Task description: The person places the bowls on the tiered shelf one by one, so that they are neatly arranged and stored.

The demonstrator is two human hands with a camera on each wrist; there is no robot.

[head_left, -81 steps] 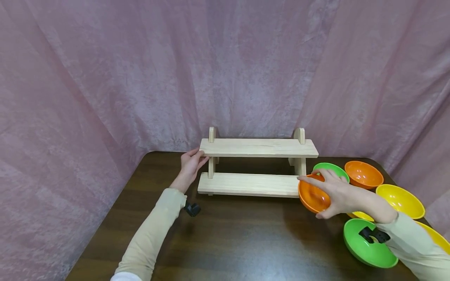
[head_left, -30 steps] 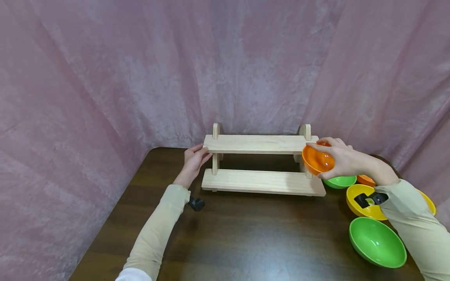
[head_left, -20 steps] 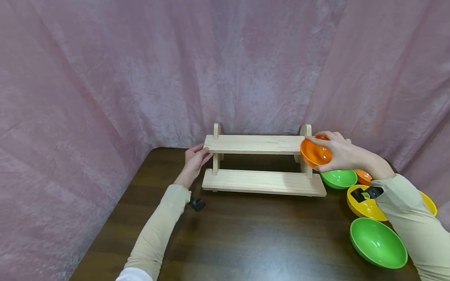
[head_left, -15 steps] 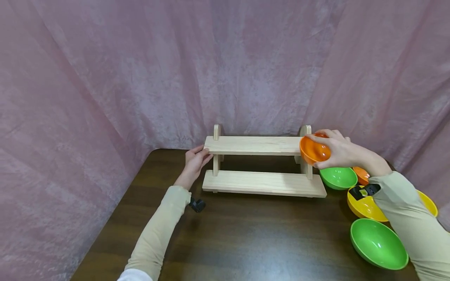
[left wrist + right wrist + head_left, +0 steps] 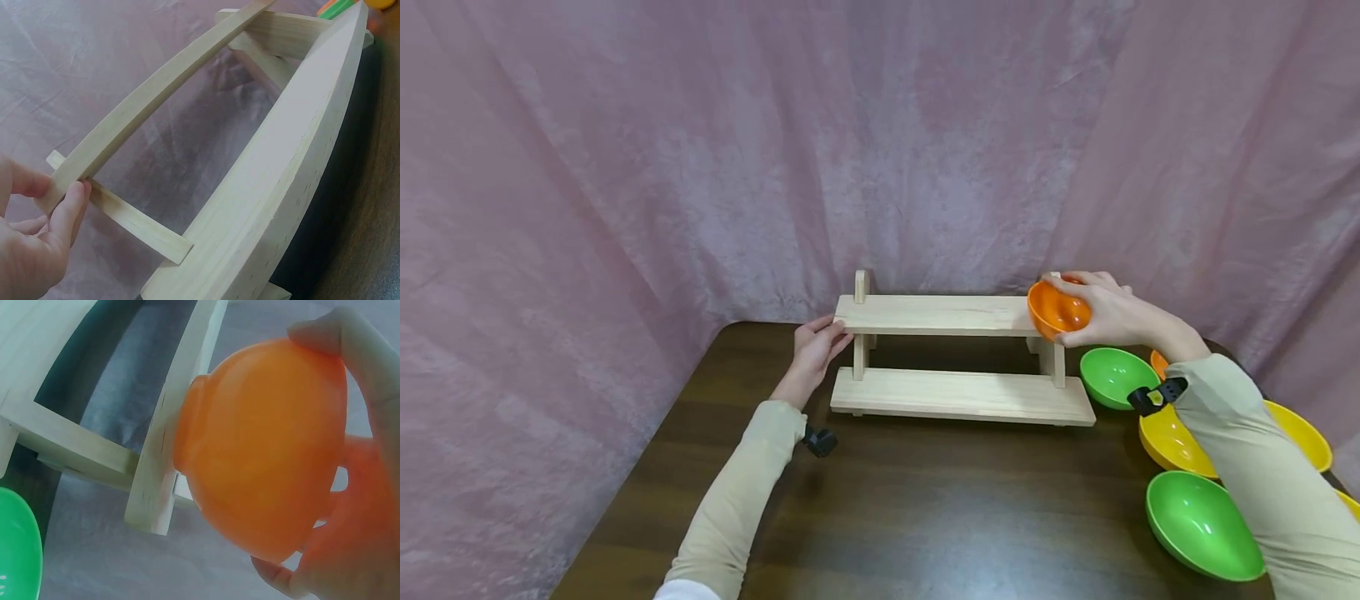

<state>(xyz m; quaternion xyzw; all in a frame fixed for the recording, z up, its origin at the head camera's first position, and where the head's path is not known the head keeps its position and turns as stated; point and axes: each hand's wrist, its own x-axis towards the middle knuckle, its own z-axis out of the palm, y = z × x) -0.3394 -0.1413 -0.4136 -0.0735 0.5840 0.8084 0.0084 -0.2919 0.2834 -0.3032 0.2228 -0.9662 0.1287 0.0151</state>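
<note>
A two-tier wooden shelf (image 5: 932, 315) stands at the back of the table. My left hand (image 5: 811, 350) holds the left end of its upper board, and the left wrist view has thumb and fingers pinching that board (image 5: 119, 128). My right hand (image 5: 1112, 315) grips a small orange bowl (image 5: 1047, 310) by its rim, at the right end of the upper board. In the right wrist view the orange bowl (image 5: 262, 444) is tipped, its foot towards the board's end; I cannot tell whether they touch. The bowl hides part of the right upright.
To the right of the shelf lie a small green bowl (image 5: 1116, 375), an orange bowl (image 5: 1157, 363) mostly behind the right arm, yellow bowls (image 5: 1176, 446) and a large green bowl (image 5: 1202, 525). A pink curtain (image 5: 880, 142) hangs behind the dark wooden table (image 5: 880, 508).
My right hand has lifted the small orange bowl from beside the lower board up to the upper board's right end, lately shifting left. The left hand keeps its hold on the shelf.
</note>
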